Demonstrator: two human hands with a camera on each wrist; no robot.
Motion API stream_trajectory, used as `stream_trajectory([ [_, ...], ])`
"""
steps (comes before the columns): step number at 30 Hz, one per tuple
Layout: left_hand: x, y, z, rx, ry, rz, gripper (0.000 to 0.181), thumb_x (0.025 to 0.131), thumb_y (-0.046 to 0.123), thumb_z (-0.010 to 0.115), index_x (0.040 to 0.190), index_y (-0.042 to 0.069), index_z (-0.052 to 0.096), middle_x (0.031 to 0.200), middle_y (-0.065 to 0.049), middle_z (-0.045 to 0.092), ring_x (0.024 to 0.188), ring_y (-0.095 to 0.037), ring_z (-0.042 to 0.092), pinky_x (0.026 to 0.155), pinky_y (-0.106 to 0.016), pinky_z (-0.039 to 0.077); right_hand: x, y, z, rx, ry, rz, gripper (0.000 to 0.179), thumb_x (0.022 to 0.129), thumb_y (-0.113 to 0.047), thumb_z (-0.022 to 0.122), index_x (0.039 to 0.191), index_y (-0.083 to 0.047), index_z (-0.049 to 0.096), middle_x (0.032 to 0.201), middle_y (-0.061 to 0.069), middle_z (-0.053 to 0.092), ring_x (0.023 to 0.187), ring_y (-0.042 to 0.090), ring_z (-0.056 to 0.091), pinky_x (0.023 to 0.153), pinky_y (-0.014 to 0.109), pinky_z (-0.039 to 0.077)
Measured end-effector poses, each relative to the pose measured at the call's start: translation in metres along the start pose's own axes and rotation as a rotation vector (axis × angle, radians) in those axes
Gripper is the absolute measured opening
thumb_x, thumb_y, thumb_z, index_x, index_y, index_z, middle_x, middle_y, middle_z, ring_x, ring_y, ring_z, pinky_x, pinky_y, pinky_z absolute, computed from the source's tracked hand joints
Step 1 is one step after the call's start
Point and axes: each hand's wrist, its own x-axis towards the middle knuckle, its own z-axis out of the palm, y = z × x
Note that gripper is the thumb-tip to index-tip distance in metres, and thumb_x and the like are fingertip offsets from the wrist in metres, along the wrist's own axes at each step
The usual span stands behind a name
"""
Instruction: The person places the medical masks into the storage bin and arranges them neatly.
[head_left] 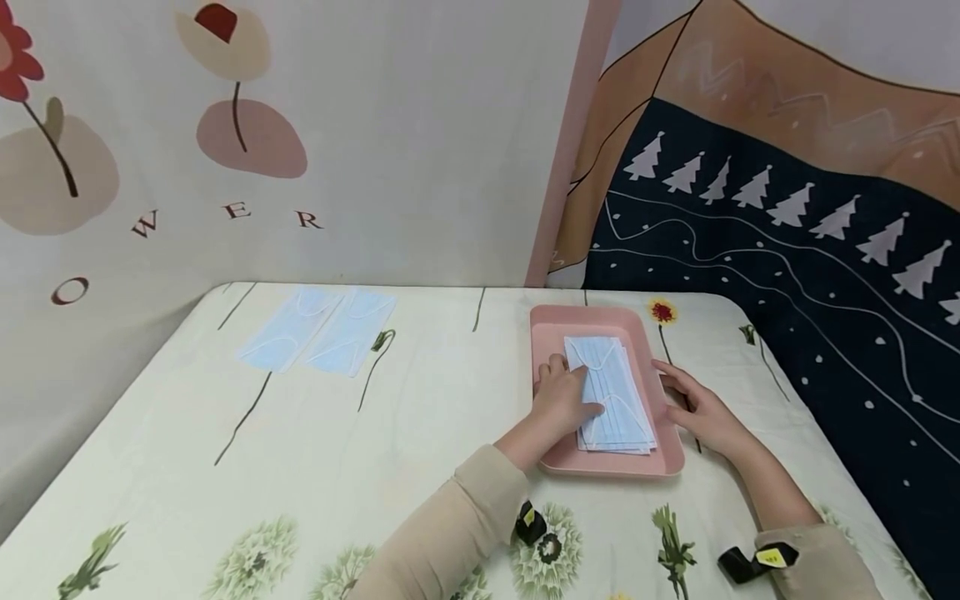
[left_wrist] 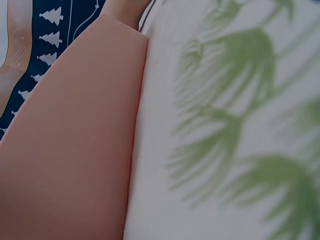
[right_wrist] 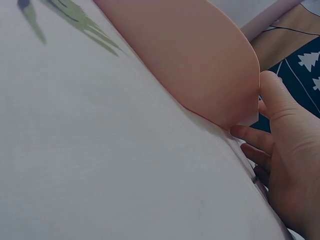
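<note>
Left hand (head_left: 558,404), thumb and index finger parted, touches the mask stack (head_left: 621,408) without gripping; right hand (head_left: 708,417), fingers relaxed, touches the pink tray (head_left: 666,462) without gripping.

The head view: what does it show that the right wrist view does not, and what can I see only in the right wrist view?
Only the head view: the mask stack, two separate masks lying on the table, and the left hand at the stack.

Only the right wrist view: a close side look at the outer wall of the pink tray.

Both: that tray, the right hand, the flowered tablecloth and the dark cloth with pale trees.
</note>
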Motion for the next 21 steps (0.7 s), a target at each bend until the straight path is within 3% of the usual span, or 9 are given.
stream_trajectory([
  [10, -0.008, 0.001, -0.013, -0.101, 0.050, 0.027, 0.064, 0.084, 0.037, 0.073, 0.138, 0.008, 0.053, 0.126, -0.015, 0.049, 0.111, -0.024, 0.040, 0.088, -0.029, 0.038, 0.000, 0.000, 0.000, -0.006, 0.003, 0.001, 0.066, 0.091, 0.003, 0.058, 0.150, -0.006, 0.029, 0.134, 0.028, 0.044, 0.116, -0.008, 0.040, 0.095, 0.006, 0.029],
  [16, -0.013, -0.004, -0.031, -0.217, 0.075, 0.104, 0.062, 0.087, 0.032, 0.072, 0.140, 0.008, 0.050, 0.119, -0.012, 0.051, 0.099, -0.020, 0.045, 0.079, -0.025, 0.044, 0.001, 0.000, 0.000, 0.004, -0.001, 0.011, 0.067, 0.091, 0.004, 0.057, 0.150, -0.005, 0.028, 0.136, 0.029, 0.042, 0.116, -0.008, 0.039, 0.095, 0.006, 0.029],
  [21, -0.019, -0.014, -0.048, -0.315, 0.111, 0.160, 0.061, 0.088, 0.026, 0.071, 0.141, 0.008, 0.047, 0.120, -0.012, 0.054, 0.107, -0.023, 0.049, 0.086, -0.028, 0.046, 0.002, -0.001, 0.000, 0.017, -0.001, 0.005, 0.066, 0.091, 0.005, 0.056, 0.150, -0.005, 0.028, 0.134, 0.029, 0.043, 0.116, -0.006, 0.041, 0.095, 0.007, 0.030],
])
